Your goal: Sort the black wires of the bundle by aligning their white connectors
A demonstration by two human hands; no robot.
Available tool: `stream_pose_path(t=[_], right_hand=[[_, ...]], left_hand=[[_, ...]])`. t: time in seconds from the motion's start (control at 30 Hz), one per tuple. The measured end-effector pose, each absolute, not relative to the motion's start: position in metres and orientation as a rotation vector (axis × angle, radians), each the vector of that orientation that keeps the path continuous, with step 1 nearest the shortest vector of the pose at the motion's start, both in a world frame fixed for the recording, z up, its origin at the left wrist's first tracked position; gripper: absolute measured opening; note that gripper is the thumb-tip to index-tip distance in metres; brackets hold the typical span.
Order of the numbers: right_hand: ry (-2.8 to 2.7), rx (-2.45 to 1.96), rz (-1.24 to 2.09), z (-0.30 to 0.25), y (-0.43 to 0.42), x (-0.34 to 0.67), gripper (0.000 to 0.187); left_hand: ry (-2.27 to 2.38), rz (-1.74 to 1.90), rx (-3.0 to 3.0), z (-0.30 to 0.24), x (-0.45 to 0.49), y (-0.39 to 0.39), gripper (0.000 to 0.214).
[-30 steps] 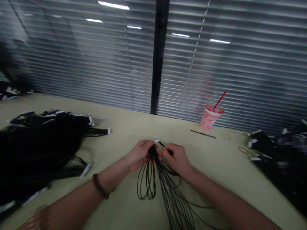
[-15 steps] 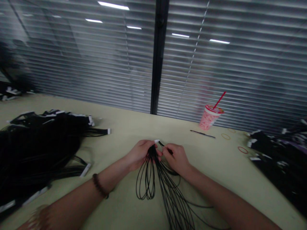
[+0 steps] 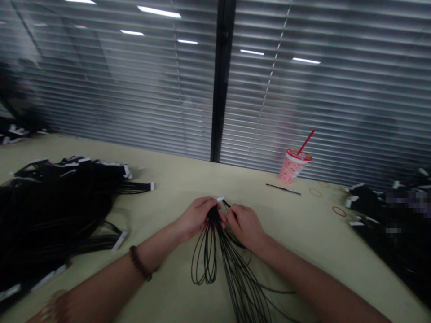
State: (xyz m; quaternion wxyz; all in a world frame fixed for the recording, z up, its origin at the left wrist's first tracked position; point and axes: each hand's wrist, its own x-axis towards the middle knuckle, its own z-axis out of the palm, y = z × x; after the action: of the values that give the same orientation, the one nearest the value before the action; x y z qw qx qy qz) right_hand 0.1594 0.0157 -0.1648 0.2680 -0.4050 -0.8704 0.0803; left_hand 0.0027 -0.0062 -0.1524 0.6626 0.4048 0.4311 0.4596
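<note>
both grips still pinch the cable bundle (image 3: 215, 242), barely shifted.

A: What sort of place is this?

B: A work room in an office building, used for hand assembly. Glass partitions with closed blinds (image 3: 141, 94) run behind a long pale table (image 3: 175, 179), and ceiling strip lights reflect in the glass.

A: Why assembly?

B: Heaps of black cables (image 3: 50, 215) with white connectors lie left and right, with rubber bands (image 3: 338, 211) loose nearby. A pink cup (image 3: 291, 167) with a straw stands by the blinds.
</note>
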Motion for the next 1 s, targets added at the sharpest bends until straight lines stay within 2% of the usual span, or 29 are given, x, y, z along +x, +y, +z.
stream_pose_path(t=[0.5,1.0], right_hand=[[-2.374,-1.194,0.146,-0.1643,0.0144,0.1565,0.024],[-2.33,-1.051,0.064,-0.1643,0.0132,0.1609,0.022]], left_hand=[[0.963,1.042,0.916,-0.1552,0.0018,-0.0048,0.018],[0.91,0.951,1.027,-0.1524,0.002,-0.0074,0.022]])
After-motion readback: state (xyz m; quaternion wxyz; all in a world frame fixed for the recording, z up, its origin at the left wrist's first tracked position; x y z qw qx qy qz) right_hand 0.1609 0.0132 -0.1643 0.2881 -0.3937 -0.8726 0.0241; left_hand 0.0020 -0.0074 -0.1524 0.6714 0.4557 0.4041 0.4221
